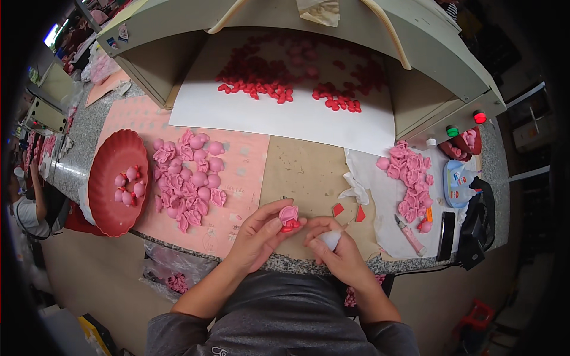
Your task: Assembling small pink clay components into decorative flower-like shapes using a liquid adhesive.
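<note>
My left hand (256,238) is closed on a small pink figure (288,214) with a ruffled top. Shiny red lobes (291,225) show at the figure's lower end, held between thumb and fingers. Close beside it, my right hand (341,256) is wrapped round a small white bottle (330,238); its tip is hard to make out. Both hands are above the front edge of the worktop. Just beyond the right hand lie two small red flat pieces (338,209) on brown paper (300,172).
Pink balls and ruffled pieces (190,178) cover a pink sheet at left, beside a red fluted bowl (101,190) with several figures. More ruffled pieces (409,175) lie at right near a tube (411,236), phone (445,236) and blue tray (448,199). Red bows (255,89) fill the hooded booth (439,95).
</note>
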Motion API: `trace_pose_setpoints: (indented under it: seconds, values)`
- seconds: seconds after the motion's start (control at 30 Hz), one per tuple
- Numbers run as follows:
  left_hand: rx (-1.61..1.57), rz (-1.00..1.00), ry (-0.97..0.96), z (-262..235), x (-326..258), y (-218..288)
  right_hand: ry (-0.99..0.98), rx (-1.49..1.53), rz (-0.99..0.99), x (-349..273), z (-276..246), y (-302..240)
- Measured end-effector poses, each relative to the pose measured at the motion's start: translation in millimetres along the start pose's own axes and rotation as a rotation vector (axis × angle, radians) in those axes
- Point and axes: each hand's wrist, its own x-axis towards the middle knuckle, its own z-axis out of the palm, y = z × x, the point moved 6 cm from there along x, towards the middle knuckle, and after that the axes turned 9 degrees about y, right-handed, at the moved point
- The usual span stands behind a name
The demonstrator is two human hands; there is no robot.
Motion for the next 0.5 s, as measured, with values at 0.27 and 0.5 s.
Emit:
trace_pose_setpoints:
  seconds: [0.27,0.5]
  values:
    - [-0.169,-0.151,0.024,-10,-9,-8,0.204,0.089,-0.132,-11,-28,-16]
    - [-0.11,-0.239,0.013,-10,-15,-18,0.413,0.122,-0.325,-18,-36,-12]
